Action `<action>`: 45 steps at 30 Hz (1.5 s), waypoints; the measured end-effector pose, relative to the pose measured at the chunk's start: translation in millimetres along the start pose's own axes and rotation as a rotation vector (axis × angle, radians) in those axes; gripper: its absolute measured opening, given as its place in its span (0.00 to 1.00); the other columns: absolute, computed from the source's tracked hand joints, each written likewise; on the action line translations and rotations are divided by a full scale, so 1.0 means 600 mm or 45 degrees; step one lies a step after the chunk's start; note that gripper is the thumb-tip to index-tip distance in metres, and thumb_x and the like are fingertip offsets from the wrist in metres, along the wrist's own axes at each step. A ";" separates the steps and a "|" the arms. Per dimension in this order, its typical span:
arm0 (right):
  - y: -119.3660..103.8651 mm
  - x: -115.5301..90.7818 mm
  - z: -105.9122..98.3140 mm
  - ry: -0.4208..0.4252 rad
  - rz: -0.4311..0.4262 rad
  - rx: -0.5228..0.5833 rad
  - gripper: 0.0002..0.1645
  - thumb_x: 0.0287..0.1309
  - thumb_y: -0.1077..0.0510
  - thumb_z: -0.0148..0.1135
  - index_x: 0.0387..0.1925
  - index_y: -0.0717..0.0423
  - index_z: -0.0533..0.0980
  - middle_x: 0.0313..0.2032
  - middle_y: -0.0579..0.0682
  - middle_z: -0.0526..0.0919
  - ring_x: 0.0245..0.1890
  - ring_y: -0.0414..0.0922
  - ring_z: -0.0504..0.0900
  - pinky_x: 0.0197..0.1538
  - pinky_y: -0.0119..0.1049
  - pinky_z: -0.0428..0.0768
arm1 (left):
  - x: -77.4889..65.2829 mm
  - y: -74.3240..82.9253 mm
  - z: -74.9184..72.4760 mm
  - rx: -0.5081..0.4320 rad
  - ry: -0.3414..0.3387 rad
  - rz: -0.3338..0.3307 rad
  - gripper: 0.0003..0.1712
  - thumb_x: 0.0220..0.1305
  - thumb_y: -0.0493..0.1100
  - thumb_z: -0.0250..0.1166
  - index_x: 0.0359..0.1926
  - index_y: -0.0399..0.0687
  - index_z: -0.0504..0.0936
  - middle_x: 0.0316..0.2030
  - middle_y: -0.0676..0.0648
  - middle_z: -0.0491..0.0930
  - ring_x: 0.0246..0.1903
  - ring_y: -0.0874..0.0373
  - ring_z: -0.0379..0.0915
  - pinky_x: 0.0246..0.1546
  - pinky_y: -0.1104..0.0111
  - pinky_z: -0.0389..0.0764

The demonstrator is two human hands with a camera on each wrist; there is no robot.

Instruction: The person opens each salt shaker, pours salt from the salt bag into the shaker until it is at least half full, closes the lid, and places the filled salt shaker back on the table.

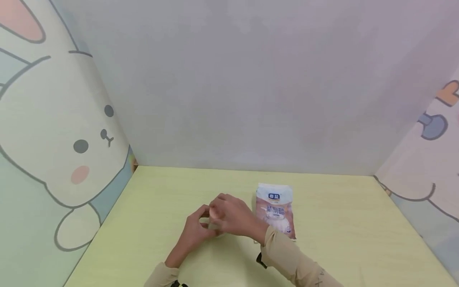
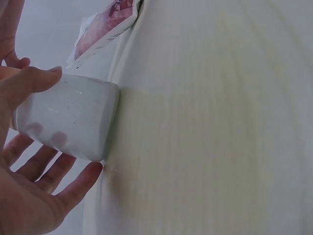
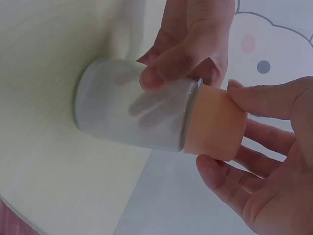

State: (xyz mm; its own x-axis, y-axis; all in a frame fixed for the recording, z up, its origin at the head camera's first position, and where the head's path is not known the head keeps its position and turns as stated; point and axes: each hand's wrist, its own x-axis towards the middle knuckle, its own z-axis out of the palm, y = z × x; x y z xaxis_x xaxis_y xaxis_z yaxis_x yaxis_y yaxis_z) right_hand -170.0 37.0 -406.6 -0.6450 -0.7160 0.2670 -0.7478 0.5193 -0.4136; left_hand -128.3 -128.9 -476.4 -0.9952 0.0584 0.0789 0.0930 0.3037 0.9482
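Note:
A clear jar [image 3: 105,112] with a peach-coloured lid [image 3: 217,125] stands on the table between the two hands. My left hand [image 1: 195,231] holds the jar's body, thumb on one side and fingers on the other; the fingers show through the wall in the right wrist view. Around the lid at the top, my right hand [image 1: 234,215] has its thumb and fingertips. In the left wrist view the jar's base [image 2: 108,122] meets the tabletop. From the head view the jar is mostly hidden by the hands.
A white and reddish-brown packet [image 1: 275,207] with printed characters lies on the pale yellow table [image 1: 333,223], just right of the right hand. A grey wall [image 1: 244,87] rises behind the table, and cartoon-printed panels [image 1: 46,131] stand at both sides.

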 end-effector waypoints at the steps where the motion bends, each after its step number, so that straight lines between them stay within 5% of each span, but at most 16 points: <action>1: 0.001 0.000 -0.003 -0.022 -0.008 0.013 0.14 0.54 0.56 0.65 0.44 0.53 0.79 0.42 0.45 0.79 0.39 0.40 0.77 0.41 0.32 0.78 | 0.001 -0.004 0.001 0.001 -0.006 0.005 0.26 0.43 0.40 0.78 0.44 0.55 0.77 0.43 0.51 0.78 0.47 0.54 0.73 0.40 0.62 0.82; 8: 0.005 0.001 -0.009 -0.083 -0.015 0.086 0.18 0.52 0.58 0.68 0.47 0.53 0.80 0.47 0.44 0.78 0.46 0.40 0.75 0.46 0.33 0.78 | 0.002 -0.008 0.000 -0.005 0.000 0.035 0.28 0.42 0.42 0.79 0.46 0.56 0.78 0.42 0.53 0.78 0.45 0.55 0.73 0.39 0.62 0.82; 15: 0.007 -0.001 -0.011 -0.138 0.015 0.104 0.18 0.51 0.60 0.67 0.46 0.49 0.80 0.46 0.40 0.78 0.43 0.37 0.72 0.40 0.30 0.76 | -0.010 0.048 -0.009 -0.038 -0.042 0.013 0.27 0.43 0.36 0.77 0.47 0.48 0.77 0.42 0.49 0.78 0.45 0.50 0.73 0.41 0.55 0.82; 20: 0.005 -0.002 -0.014 -0.154 0.009 0.103 0.19 0.50 0.62 0.67 0.46 0.48 0.79 0.45 0.38 0.78 0.40 0.36 0.71 0.39 0.28 0.75 | -0.011 0.052 -0.009 -0.050 -0.043 -0.023 0.27 0.44 0.36 0.76 0.48 0.50 0.77 0.43 0.49 0.78 0.46 0.50 0.73 0.41 0.57 0.82; 28: -0.002 -0.010 -0.017 -0.055 0.060 0.051 0.24 0.51 0.54 0.68 0.52 0.48 0.78 0.49 0.44 0.76 0.46 0.41 0.75 0.41 0.34 0.78 | -0.012 0.054 -0.009 -0.028 -0.038 -0.018 0.26 0.44 0.36 0.76 0.46 0.49 0.77 0.43 0.49 0.78 0.46 0.50 0.73 0.41 0.57 0.82; 36: -0.016 -0.007 -0.012 0.085 0.120 -0.103 0.30 0.52 0.36 0.64 0.51 0.49 0.75 0.43 0.45 0.76 0.35 0.39 0.75 0.29 0.31 0.75 | -0.012 0.051 -0.008 -0.036 -0.023 -0.022 0.24 0.43 0.35 0.76 0.42 0.50 0.77 0.41 0.50 0.78 0.46 0.49 0.73 0.42 0.54 0.81; 45: -0.020 -0.003 -0.003 0.102 0.083 -0.187 0.24 0.49 0.41 0.69 0.40 0.53 0.78 0.34 0.44 0.74 0.26 0.38 0.72 0.24 0.29 0.72 | -0.014 0.055 -0.008 -0.002 -0.029 -0.012 0.22 0.46 0.34 0.75 0.42 0.50 0.77 0.42 0.48 0.78 0.46 0.49 0.74 0.41 0.55 0.82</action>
State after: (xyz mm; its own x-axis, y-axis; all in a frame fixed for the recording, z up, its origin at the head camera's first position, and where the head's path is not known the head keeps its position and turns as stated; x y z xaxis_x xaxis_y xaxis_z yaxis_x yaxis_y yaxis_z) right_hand -160.4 33.0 -400.7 -0.6992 -0.6421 0.3145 -0.7149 0.6304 -0.3023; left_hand -116.9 -123.6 -444.1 -0.9951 0.0771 0.0627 0.0833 0.3031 0.9493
